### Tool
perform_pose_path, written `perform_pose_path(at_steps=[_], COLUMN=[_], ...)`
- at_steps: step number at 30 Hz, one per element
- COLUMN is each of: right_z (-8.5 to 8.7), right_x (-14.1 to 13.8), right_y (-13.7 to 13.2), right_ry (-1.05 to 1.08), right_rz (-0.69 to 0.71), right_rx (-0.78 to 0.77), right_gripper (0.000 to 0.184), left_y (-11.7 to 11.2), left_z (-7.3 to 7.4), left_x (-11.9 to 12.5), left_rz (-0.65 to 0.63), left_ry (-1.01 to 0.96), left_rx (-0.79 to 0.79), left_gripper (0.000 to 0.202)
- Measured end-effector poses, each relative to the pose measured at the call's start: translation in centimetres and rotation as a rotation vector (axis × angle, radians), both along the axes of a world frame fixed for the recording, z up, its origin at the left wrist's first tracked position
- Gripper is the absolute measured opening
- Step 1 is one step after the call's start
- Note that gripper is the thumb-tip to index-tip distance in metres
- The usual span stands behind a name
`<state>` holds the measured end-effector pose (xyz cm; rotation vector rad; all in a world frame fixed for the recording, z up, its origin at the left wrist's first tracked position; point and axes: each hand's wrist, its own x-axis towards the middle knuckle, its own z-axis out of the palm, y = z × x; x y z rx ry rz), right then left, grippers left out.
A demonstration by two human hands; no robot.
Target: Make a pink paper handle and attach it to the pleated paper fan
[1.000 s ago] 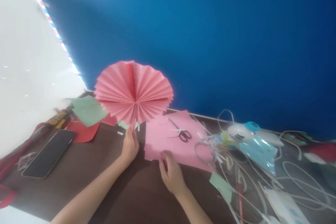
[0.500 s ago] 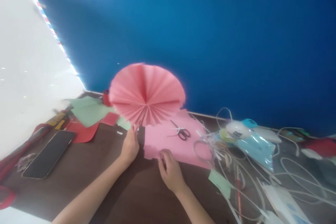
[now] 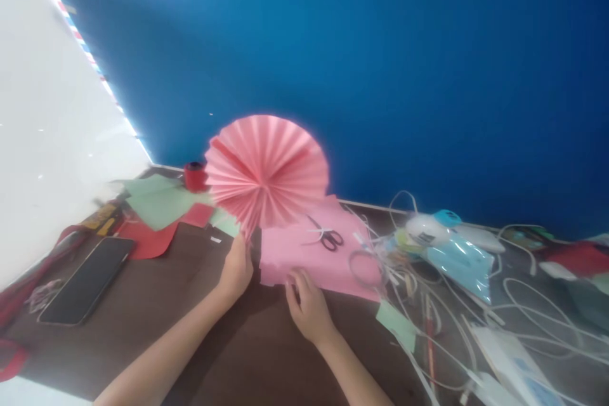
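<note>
A round pleated pink paper fan stands upright above the table, spread into a nearly full circle. My left hand is closed around the narrow end at its bottom. Lower down, my right hand rests at the near edge of a pink paper sheet. Its fingers are curved, with a gap between thumb and fingers, and nothing shows in them. Black-handled scissors lie on the pink sheet, a thin white strip across them.
A phone, red paper, green paper and a red roll lie on the left. White cables and a blue plastic packet crowd the right. Behind the table rises a blue wall.
The fan has turned in my left hand; its face is angled differently and its pleats show more sharply. My right hand stays in nearly the same place.
</note>
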<state>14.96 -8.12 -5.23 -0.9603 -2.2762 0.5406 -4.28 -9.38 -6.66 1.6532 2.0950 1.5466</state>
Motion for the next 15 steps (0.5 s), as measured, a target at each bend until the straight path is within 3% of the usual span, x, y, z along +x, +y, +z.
perform_pose_path(at_steps=[15], right_z=[0.02], right_x=[0.03], right_y=[0.07], right_ry=[-0.006], right_rz=[-0.007], right_rx=[-0.024], right_gripper=[0.020], left_y=[0.13], left_z=[-0.26], left_x=[-0.49], left_rz=[-0.013], left_ry=[0.050], left_rx=[0.022], left_gripper=[0.048])
